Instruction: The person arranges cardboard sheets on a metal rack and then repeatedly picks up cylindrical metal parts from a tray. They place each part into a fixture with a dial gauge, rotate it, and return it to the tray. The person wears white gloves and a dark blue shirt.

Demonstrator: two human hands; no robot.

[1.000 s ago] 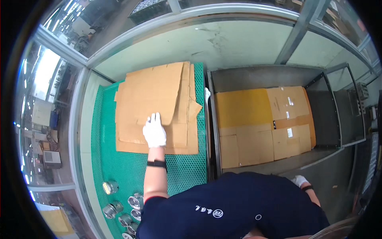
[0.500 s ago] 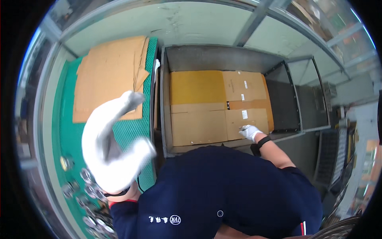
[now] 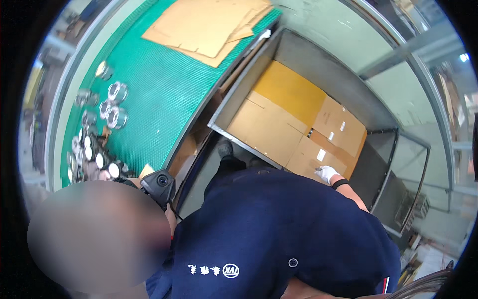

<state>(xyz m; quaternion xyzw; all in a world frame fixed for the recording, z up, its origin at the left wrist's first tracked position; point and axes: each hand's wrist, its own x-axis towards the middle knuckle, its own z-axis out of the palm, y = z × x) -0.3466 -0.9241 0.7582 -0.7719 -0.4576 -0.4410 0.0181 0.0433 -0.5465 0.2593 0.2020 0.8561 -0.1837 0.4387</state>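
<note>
Green matting covers the table at upper left; right hand, grip unclear, touches the cardboard box at centre right.

A green mesh-pattern mat serves as the landmark. Flattened cardboard sheets lie stacked on its far end. Round metal parts sit clustered along its left edge, extending toward its near corner. A small black camera unit sits just below its near edge.
</note>
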